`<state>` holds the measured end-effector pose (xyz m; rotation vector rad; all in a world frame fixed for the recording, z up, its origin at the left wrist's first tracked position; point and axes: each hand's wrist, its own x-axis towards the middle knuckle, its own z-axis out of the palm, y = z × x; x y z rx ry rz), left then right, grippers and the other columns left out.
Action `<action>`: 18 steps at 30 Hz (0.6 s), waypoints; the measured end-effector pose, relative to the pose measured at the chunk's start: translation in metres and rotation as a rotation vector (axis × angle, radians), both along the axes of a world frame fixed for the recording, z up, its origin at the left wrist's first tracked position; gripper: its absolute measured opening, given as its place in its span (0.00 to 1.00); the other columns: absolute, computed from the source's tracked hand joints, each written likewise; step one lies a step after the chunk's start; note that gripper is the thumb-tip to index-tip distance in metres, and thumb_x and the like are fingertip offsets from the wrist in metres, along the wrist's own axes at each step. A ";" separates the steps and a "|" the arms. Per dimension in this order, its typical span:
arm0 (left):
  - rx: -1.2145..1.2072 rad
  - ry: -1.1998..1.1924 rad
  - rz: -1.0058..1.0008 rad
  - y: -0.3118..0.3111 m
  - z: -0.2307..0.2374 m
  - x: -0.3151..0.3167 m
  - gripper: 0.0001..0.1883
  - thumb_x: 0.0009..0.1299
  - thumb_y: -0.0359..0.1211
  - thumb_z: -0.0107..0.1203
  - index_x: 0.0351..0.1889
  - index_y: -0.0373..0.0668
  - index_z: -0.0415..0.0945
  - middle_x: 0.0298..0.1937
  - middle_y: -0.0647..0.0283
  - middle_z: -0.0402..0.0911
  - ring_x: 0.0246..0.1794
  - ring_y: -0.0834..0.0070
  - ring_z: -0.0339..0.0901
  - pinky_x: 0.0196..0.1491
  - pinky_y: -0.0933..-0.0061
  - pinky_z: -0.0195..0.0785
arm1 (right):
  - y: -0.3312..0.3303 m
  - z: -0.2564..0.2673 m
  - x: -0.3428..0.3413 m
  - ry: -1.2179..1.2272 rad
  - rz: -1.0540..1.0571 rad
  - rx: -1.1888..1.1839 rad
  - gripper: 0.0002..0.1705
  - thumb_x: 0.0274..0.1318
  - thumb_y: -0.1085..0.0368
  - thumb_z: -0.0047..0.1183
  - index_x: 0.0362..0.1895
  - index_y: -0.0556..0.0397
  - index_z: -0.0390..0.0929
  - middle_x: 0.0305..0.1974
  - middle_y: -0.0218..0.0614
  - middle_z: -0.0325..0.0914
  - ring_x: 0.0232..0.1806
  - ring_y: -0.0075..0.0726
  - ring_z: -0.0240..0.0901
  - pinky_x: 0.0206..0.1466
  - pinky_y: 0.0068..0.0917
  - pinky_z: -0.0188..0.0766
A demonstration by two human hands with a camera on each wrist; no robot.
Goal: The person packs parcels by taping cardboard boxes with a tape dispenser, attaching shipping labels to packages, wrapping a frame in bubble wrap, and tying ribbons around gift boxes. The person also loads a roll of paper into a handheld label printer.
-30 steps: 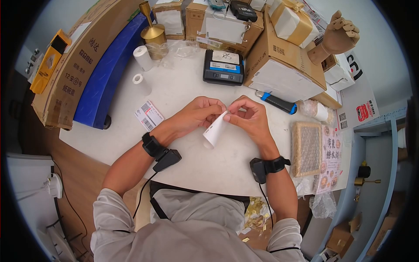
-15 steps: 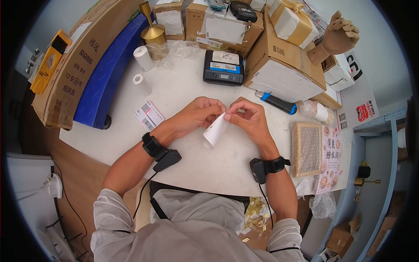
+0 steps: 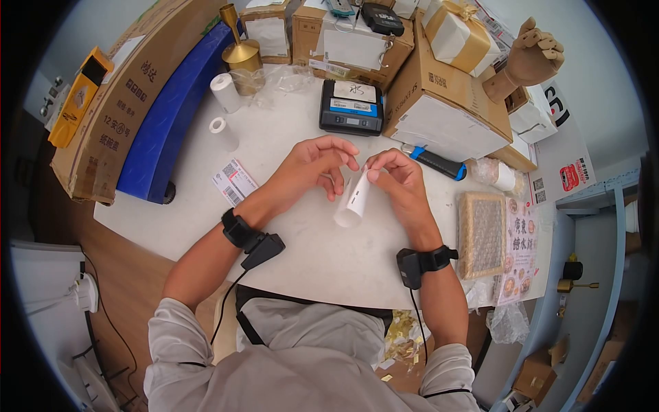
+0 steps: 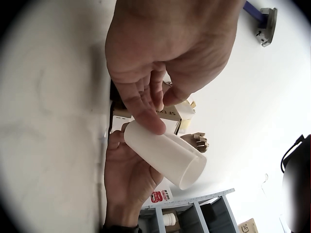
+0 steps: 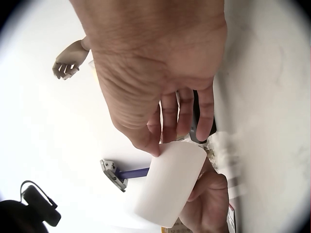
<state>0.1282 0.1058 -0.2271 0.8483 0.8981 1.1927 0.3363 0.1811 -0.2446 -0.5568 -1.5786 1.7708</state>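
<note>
Tube (image 3: 353, 204) moved rt, R hand (image 3: 401, 184) pinching far end.

In front of the one black device (image 3: 351, 113) are two bare hands (image 3: 305, 170) (image 3: 401, 182) and one curled white sheet (image 3: 354, 202); left, two rolls (image 3: 225, 94) (image 3: 224, 135); right, one wooden figure hand (image 3: 532, 60).

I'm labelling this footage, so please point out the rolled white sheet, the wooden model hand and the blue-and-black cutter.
Rolled white sheet (image 4: 158, 153): left wrist view, its outer wall.
Wooden model hand (image 3: 530, 62): head view, the broad part below its fingers.
Blue-and-black cutter (image 3: 439, 163): head view, its handle.
</note>
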 end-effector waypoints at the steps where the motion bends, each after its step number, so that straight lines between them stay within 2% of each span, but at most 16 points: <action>1: 0.051 0.062 0.017 -0.002 0.002 0.002 0.14 0.73 0.28 0.51 0.55 0.36 0.76 0.34 0.64 0.82 0.26 0.80 0.78 0.27 0.80 0.73 | -0.002 0.003 -0.003 0.013 -0.005 0.020 0.06 0.56 0.73 0.64 0.38 0.54 0.80 0.44 0.34 0.77 0.50 0.28 0.70 0.57 0.31 0.70; 5: 0.131 0.148 -0.102 -0.003 -0.003 0.000 0.19 0.71 0.26 0.56 0.60 0.33 0.76 0.39 0.61 0.83 0.29 0.81 0.79 0.29 0.79 0.74 | -0.002 0.000 -0.005 0.002 -0.043 0.087 0.07 0.56 0.71 0.66 0.37 0.55 0.80 0.44 0.32 0.73 0.50 0.28 0.70 0.56 0.31 0.72; 7: 0.120 0.130 -0.086 -0.003 -0.007 0.001 0.17 0.71 0.26 0.60 0.57 0.32 0.78 0.40 0.61 0.83 0.31 0.81 0.79 0.30 0.79 0.74 | -0.002 0.000 -0.005 -0.008 -0.041 0.083 0.07 0.56 0.71 0.66 0.37 0.55 0.80 0.45 0.32 0.72 0.50 0.28 0.70 0.55 0.31 0.73; 12: 0.126 0.162 -0.027 -0.002 -0.009 0.002 0.14 0.71 0.27 0.60 0.53 0.33 0.80 0.40 0.62 0.84 0.31 0.82 0.79 0.29 0.80 0.72 | -0.003 0.001 -0.005 -0.025 -0.035 0.100 0.07 0.59 0.70 0.65 0.38 0.55 0.79 0.45 0.32 0.72 0.51 0.26 0.69 0.52 0.30 0.74; 14: 0.100 0.169 -0.029 0.000 -0.013 0.000 0.12 0.71 0.27 0.59 0.51 0.35 0.80 0.40 0.63 0.84 0.32 0.82 0.79 0.29 0.81 0.71 | -0.003 0.002 -0.007 -0.019 -0.086 0.034 0.08 0.63 0.65 0.61 0.40 0.53 0.76 0.43 0.31 0.74 0.48 0.26 0.72 0.51 0.27 0.74; 16: 0.090 0.217 0.043 0.002 -0.016 -0.002 0.07 0.71 0.29 0.60 0.44 0.38 0.80 0.40 0.63 0.84 0.28 0.83 0.76 0.29 0.82 0.68 | 0.002 -0.004 -0.004 0.002 -0.112 -0.041 0.08 0.66 0.63 0.59 0.42 0.52 0.74 0.41 0.30 0.75 0.46 0.26 0.73 0.51 0.28 0.74; 18: 0.060 0.223 0.103 0.003 -0.014 -0.001 0.05 0.71 0.30 0.59 0.41 0.39 0.79 0.40 0.64 0.83 0.27 0.84 0.74 0.29 0.82 0.67 | 0.006 -0.006 -0.004 0.025 -0.138 -0.116 0.09 0.69 0.61 0.56 0.43 0.50 0.72 0.40 0.29 0.76 0.45 0.25 0.75 0.51 0.28 0.75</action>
